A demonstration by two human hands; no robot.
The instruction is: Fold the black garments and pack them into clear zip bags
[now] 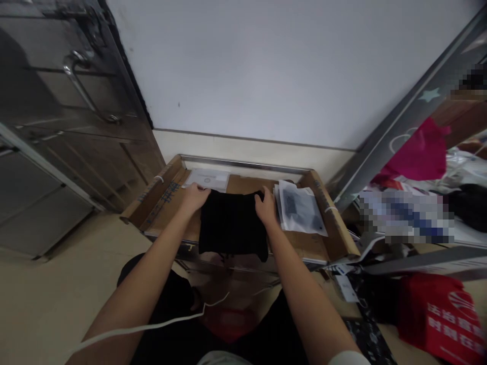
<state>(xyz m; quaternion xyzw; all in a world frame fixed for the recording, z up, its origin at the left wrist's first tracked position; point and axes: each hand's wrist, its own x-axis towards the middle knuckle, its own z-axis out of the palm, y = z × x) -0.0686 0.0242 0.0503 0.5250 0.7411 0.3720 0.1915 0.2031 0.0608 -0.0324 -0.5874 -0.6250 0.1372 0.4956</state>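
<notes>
A piece of black cloth (233,223) is stretched between my two hands, its lower edge hanging over the front of a cardboard-lined tray (165,205). At the cloth's upper left corner, my left hand (195,196) pinches the fabric. My right hand (265,207) grips the upper right corner, fingers closed on it. Just right of that hand lies a stack of clear plastic packets (300,208) with something dark inside. Beyond my left hand, a flat white packet (209,178) rests on the cardboard.
A metal door with a handle (81,91) stands at the left, and a white wall (243,71) rises behind the tray. Shelving with a pink bag (422,152) is at the right, above a red bag (441,314). A white cable (163,323) crosses in front of me.
</notes>
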